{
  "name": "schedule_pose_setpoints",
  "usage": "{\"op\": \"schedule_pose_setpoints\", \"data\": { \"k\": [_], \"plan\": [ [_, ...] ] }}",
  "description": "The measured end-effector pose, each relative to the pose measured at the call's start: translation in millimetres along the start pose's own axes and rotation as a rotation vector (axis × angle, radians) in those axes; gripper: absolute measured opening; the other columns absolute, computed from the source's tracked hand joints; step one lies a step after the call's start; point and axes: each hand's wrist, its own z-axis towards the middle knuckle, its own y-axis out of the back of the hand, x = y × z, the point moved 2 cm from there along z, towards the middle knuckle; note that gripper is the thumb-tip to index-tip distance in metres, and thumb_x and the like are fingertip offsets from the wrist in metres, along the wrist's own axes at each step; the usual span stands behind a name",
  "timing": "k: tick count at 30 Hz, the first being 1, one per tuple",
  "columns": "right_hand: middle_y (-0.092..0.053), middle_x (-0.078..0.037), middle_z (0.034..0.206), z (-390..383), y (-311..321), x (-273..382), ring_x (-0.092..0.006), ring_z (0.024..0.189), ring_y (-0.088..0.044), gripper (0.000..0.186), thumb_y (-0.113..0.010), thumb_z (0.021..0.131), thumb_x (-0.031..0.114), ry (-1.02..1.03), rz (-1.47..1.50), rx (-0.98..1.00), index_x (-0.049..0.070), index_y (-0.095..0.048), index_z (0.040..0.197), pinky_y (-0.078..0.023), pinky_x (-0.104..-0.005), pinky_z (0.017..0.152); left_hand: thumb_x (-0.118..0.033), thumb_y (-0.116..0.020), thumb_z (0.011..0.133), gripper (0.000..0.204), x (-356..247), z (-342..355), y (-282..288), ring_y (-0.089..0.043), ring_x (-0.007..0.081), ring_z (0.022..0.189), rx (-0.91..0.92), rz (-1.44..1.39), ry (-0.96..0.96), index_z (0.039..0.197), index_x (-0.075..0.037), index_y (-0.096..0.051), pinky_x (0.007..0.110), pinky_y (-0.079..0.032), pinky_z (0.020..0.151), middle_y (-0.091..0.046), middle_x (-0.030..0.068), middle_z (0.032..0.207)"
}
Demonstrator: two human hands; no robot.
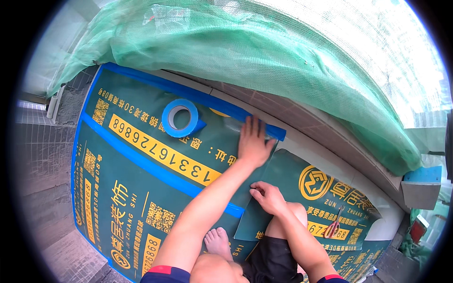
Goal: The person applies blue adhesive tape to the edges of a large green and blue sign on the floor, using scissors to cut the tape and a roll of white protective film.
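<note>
My left hand lies flat with spread fingers near the right end of the blue tape strip, over the printed green floor-protection sheet. Closer to me, my right hand has bent fingers closed at the edge of a second green sheet, where the two sheets meet. Left of my left hand, a roll of blue tape rests on its side on the first sheet. Scissors with reddish handles lie on the second sheet, right of my right knee.
Green mesh netting hangs along the far side above a tiled ledge. Another blue tape strip crosses the sheets. A grey tiled wall stands at left, and a blue-and-white box-like object at right. My bare foot is on the sheet.
</note>
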Motion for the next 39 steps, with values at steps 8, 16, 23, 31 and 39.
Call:
{"op": "schedule_pose_setpoints", "data": {
  "k": [8, 16, 23, 31, 39],
  "plan": [
    [-0.074, -0.025, 0.105, 1, -2, -14, -0.0387, 0.098, -0.072, 0.035, -0.068, 0.095, 0.025, -0.019, -0.070, 0.003, -0.002, -0.069, 0.117, -0.055, -0.0448, 0.087, -0.053, -0.043, 0.105, 0.060, -90, 2, -10, -0.012, 0.0443, 0.157, 0.449, -0.115, -0.121, 0.154, -0.019, -0.048, 0.056, -0.008, 0.127, -0.019, 0.0189, 0.170],
    [-0.074, -0.023, 0.108, -5, 1, -12, -0.0371, 0.102, -0.072, 0.032, -0.066, 0.096, 0.026, -0.022, -0.066, -0.004, 0.001, -0.072, 0.114, -0.056, -0.0435, 0.090, -0.043, -0.056, 0.101, 0.050, -44, -45, 14, -0.030, 0.0408, 0.152, -0.062, -0.487, -0.216, 0.139, -0.009, -0.062, 0.058, -0.021, 0.123, -0.038, 0.0212, 0.161],
    [-0.075, -0.018, 0.099, -3, -3, -13, -0.0313, 0.092, -0.072, 0.031, -0.068, 0.094, 0.027, 0.010, 0.042, -0.053, 0.003, -0.072, 0.113, -0.056, -0.0394, 0.084, -0.010, -0.070, 0.090, 0.017, 67, -122, 89, -0.070, 0.0312, 0.092, -0.259, -0.568, 0.166, 0.106, -0.004, -0.074, 0.041, -0.056, 0.081, -0.074, 0.0143, 0.099],
    [-0.068, -0.017, 0.114, -8, 43, -19, -0.0266, 0.086, -0.070, 0.033, -0.071, 0.092, 0.020, 0.086, -0.012, -0.468, 0.002, -0.067, 0.119, -0.056, -0.0367, 0.081, -0.024, -0.077, 0.090, 0.029, 21, -214, 70, -0.070, 0.0356, 0.079, 0.186, -0.504, 0.292, 0.106, -0.002, -0.066, 0.043, -0.056, 0.070, -0.072, 0.0157, 0.088],
    [-0.034, -0.025, 0.157, -53, 176, -179, -0.0365, 0.092, -0.070, 0.069, -0.074, 0.089, 0.023, -0.067, -0.537, -0.854, 0.011, -0.046, 0.151, -0.053, -0.0451, 0.093, -0.002, -0.069, 0.082, 0.032, -9, -266, 21, -0.069, 0.0460, 0.087, 0.494, -0.513, 0.117, 0.110, 0.003, -0.053, 0.054, -0.057, 0.077, -0.069, 0.0262, 0.095]
  ]
}}
